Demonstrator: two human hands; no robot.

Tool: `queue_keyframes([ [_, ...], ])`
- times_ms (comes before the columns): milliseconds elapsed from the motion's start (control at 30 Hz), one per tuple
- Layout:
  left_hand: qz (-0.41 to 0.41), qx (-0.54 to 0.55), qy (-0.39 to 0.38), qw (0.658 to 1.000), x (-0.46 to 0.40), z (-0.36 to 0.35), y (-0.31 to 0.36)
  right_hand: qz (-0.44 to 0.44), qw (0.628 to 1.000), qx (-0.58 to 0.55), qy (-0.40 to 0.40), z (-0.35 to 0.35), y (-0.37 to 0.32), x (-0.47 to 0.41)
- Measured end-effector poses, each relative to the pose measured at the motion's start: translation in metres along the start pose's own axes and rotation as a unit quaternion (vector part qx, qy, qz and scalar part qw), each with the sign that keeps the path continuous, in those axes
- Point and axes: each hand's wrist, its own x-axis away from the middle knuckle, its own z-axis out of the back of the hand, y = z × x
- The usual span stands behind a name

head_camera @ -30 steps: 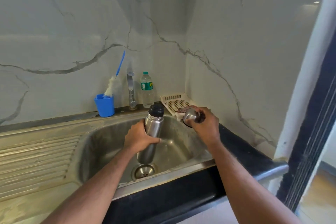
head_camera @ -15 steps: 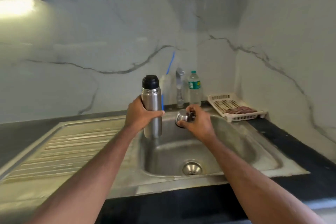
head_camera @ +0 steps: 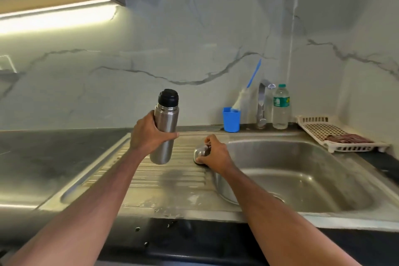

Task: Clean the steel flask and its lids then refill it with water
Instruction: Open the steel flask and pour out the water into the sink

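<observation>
My left hand (head_camera: 149,134) grips the steel flask (head_camera: 165,127) around its middle and holds it upright above the ribbed drainboard (head_camera: 151,177). A black inner stopper (head_camera: 168,97) sits in the flask's mouth. My right hand (head_camera: 213,154) holds the steel outer lid (head_camera: 200,153) down at the drainboard's right end, beside the sink basin (head_camera: 302,177). My fingers hide most of the lid.
Behind the sink stand a tap (head_camera: 262,103), a plastic water bottle (head_camera: 280,107) and a blue cup (head_camera: 231,119) with a bottle brush (head_camera: 248,90). A white rack (head_camera: 336,134) with a brown scrubber (head_camera: 347,138) lies at the right. A dark counter (head_camera: 43,153) extends left.
Both hands moved left from over the basin to the drainboard. The flask rose and stayed upright; the lid came down onto the drainboard. The view swung left.
</observation>
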Motion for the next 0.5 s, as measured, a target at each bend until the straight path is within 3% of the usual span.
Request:
queue_keyframes([
  [267,-0.014,-0.016,0.003,1.000,0.002,0.002,-0.001,-0.018,0.999,-0.033,-0.009,-0.012,-0.002,-0.006],
  [400,-0.043,0.007,0.001,0.999,0.009,-0.017,0.026,-0.025,0.991,-0.118,0.058,0.028,0.015,0.002],
  [500,-0.043,0.059,-0.008,0.997,0.019,-0.043,0.052,-0.006,0.982,-0.118,0.148,0.071,0.029,0.013],
])
